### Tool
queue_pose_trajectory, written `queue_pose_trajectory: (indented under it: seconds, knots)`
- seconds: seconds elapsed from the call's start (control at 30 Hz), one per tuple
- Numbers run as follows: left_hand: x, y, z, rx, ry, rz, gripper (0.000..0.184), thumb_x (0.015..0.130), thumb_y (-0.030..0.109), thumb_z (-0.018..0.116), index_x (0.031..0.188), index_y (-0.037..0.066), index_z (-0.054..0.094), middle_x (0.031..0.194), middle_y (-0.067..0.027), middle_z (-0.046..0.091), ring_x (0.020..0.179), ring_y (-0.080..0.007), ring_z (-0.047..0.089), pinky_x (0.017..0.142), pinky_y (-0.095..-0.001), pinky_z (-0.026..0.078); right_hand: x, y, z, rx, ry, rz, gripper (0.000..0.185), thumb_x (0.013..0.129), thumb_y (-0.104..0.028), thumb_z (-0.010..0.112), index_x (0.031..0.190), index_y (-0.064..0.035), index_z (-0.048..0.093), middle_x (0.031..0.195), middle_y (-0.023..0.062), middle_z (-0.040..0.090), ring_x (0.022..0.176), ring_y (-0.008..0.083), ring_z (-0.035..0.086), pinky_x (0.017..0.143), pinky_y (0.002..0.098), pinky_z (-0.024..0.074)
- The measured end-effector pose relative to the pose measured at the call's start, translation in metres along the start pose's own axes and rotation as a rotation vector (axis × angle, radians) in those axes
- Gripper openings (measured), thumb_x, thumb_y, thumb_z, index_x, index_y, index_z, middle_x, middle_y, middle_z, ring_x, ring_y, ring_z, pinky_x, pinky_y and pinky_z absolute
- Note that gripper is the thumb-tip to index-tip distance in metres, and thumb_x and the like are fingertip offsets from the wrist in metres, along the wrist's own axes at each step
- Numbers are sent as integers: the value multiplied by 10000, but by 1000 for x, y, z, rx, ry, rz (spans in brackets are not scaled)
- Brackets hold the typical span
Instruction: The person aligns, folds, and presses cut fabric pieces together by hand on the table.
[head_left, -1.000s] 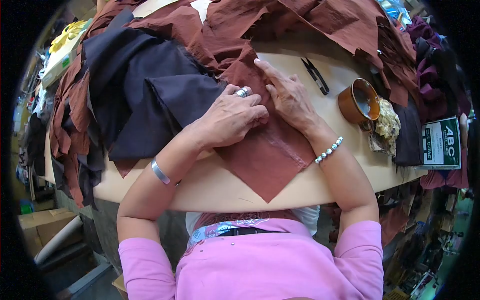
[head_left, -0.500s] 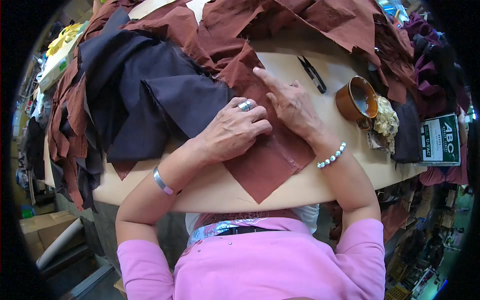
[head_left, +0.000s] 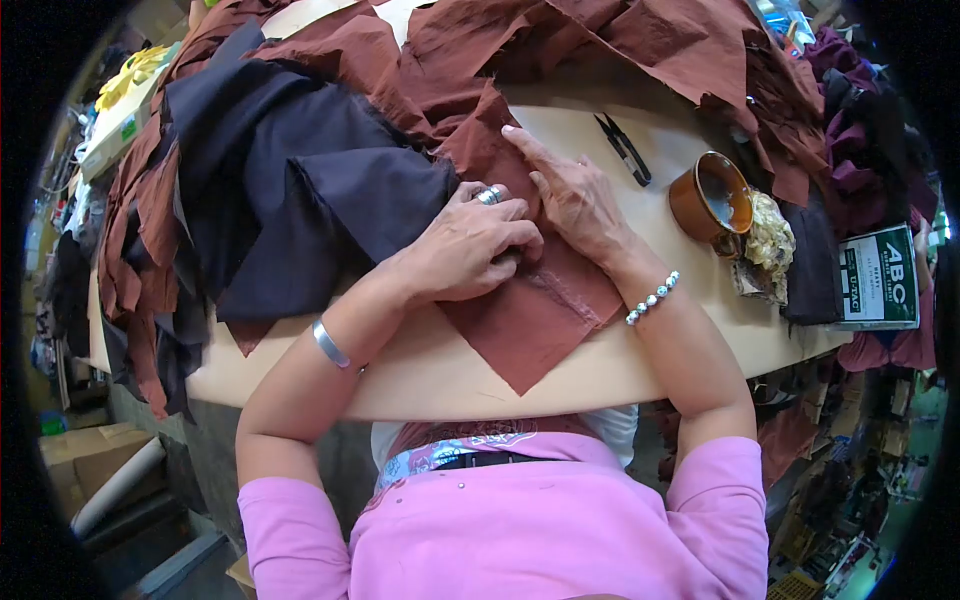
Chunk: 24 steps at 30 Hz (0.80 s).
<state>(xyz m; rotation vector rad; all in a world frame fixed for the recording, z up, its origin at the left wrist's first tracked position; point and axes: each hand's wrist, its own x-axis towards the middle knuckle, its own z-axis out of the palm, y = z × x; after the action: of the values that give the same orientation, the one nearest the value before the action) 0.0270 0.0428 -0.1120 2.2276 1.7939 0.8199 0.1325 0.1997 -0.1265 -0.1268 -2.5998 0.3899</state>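
A rust-brown cloth [head_left: 530, 335] lies on the table under both my hands, its pointed corner towards me and a pale frayed line running across it. My left hand [head_left: 478, 240], with rings on a finger, is closed over the cloth's left part. Its fingertips are curled under, so whatever they pinch is hidden. Flat on the right side of the cloth rests my right hand [head_left: 585, 205], index finger stretched out and the others loosely bent. Dark cloth [head_left: 290, 180] is bunched to the left, reaching up to my left hand.
Black thread snips [head_left: 624, 150] lie beyond my right hand. Beside them stand a brown mug [head_left: 695, 205] and a crumpled yellowish bundle [head_left: 770, 235]. A green-and-white ABC box [head_left: 880, 280] sits at the right edge. More rust-brown fabric [head_left: 640, 40] is heaped along the back.
The near corner of the rust-brown cloth has shifted slightly away from me. My left hand has moved a little left and opened its curl slightly, and more of the frayed line shows.
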Motion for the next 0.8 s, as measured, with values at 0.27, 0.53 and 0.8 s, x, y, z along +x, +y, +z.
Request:
queue_pose_trajectory:
  seconds: [0.27,0.53,0.8]
  knots:
    - [2,4,-6,69,-48,84,209,740,102,598,915,203,650,882,-42,517,929,-217,509,906,-394,332,3,3,5,43,72,-57,529,884,-81,462,1383,-227,364,1115,106,626,880,297,631,773,427,466]
    - [4,9,6,58,-35,132,247,716,81,611,928,203,649,913,-30,509,947,-206,503,879,-402,344,5,6,5,67,63,-86,564,863,-109,498,1393,-234,349,1085,117,630,853,311,628,774,434,469]
    - [6,22,12,-60,75,176,160,757,68,587,882,150,643,907,-40,503,931,-225,504,843,-389,363,8,9,12,74,126,-127,596,842,-129,555,1393,-224,347,1023,118,639,820,302,630,743,434,467]
